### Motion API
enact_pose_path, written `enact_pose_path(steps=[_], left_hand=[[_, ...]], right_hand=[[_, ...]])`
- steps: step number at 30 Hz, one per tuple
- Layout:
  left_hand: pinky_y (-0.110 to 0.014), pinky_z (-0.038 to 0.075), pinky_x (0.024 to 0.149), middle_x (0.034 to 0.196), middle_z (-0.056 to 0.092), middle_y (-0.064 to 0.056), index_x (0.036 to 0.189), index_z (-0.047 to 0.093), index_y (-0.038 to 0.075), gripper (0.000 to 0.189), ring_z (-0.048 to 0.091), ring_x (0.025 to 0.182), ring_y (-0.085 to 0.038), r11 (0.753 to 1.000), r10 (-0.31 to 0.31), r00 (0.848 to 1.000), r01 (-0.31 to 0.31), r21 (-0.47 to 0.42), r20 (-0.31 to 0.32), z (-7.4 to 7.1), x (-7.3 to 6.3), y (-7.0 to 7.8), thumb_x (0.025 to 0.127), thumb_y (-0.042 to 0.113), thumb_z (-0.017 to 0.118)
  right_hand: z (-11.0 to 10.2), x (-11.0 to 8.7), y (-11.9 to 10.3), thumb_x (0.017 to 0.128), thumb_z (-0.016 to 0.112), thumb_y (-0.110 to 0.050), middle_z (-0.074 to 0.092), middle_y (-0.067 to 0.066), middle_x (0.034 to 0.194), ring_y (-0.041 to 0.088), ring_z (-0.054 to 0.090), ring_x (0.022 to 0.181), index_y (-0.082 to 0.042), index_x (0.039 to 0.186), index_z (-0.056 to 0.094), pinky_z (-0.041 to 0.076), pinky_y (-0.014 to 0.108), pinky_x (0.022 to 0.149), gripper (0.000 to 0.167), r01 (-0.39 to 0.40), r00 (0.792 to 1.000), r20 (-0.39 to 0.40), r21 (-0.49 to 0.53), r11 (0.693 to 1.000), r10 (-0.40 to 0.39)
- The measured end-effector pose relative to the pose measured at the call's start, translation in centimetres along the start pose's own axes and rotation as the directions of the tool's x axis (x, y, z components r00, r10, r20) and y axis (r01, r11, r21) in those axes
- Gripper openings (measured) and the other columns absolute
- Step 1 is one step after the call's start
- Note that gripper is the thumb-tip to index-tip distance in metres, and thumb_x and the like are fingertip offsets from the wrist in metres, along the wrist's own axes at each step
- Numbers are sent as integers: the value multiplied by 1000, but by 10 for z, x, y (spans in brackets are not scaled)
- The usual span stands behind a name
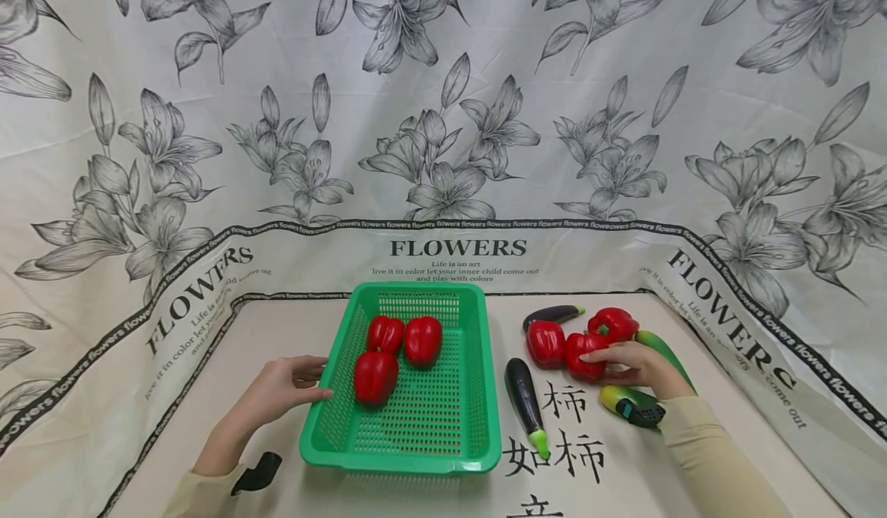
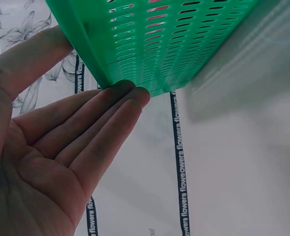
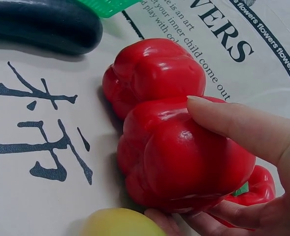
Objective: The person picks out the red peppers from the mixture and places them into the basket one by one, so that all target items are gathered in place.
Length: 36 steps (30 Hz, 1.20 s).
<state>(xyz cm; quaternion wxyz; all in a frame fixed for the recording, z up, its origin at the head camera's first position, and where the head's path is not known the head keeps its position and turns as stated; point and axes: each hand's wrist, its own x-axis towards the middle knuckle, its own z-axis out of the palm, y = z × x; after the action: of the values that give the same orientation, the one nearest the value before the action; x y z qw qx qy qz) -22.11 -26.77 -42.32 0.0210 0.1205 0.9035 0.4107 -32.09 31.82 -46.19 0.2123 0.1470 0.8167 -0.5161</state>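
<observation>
A green plastic basket (image 1: 471, 426) stands in the middle of the table with three red bell peppers (image 1: 376, 377) inside. My left hand (image 1: 284, 391) is at its left side, fingers fairly straight, fingertips touching the slotted wall (image 2: 184, 44) in the left wrist view. To the right, my right hand (image 1: 634, 364) holds a red bell pepper (image 3: 184, 152), thumb on top and fingers beneath. Beside that pepper sit another red bell pepper (image 1: 545, 344) to the left and one with a green stem (image 1: 613, 324) behind.
One eggplant (image 1: 524, 395) lies right of the basket, another eggplant (image 1: 554, 315) farther back. A yellow-green vegetable (image 1: 617, 401) and a long green one (image 1: 661, 349) lie near the right wrist. A flower-printed cloth (image 1: 457, 260) rises behind and at both sides.
</observation>
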Motion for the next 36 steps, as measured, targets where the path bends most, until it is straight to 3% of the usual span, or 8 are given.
enact_pose_path(steps=[7,15,25,31,36], left_hand=[[-36,58,81,115,67,-16,125,58,-2,61,67,101,-30,1000,6,1000,-6,6,-4,1,0,-1,77,29,79],[-36,58,81,115,67,-16,126,58,-1,62,67,101,-30,1000,-3,1000,3,3,0,2,0,-1,77,30,79],[-37,58,81,115,67,-17,125,57,-3,61,67,101,-30,1000,19,1000,-19,22,0,0,2,-1,77,29,78],[-36,58,81,115,66,-18,125,57,-3,62,67,101,-31,1000,11,1000,-11,16,3,-1,1,0,77,30,79],[-37,59,80,114,67,-18,126,57,-3,62,67,100,-31,1000,4,1000,-4,5,8,-1,1,1,77,28,79]], right_hand=[[0,-13,-9,78,77,-36,36,32,134,42,48,111,14,137,33,58,39,83,88,11,1000,-23,-43,999,-12],[0,-26,-17,74,80,-38,32,34,138,44,50,111,15,140,25,57,39,86,101,-8,999,-36,-39,999,7],[1,-45,-31,78,77,-37,34,33,136,44,49,111,15,138,28,56,42,87,94,39,997,-70,-59,998,-43],[4,-53,-37,77,77,-39,33,33,138,44,47,114,13,141,22,51,47,95,99,61,997,-50,-67,996,-64],[6,-59,-42,79,76,-36,40,30,133,39,50,111,13,137,31,53,45,93,88,91,996,-18,-59,994,-92]])
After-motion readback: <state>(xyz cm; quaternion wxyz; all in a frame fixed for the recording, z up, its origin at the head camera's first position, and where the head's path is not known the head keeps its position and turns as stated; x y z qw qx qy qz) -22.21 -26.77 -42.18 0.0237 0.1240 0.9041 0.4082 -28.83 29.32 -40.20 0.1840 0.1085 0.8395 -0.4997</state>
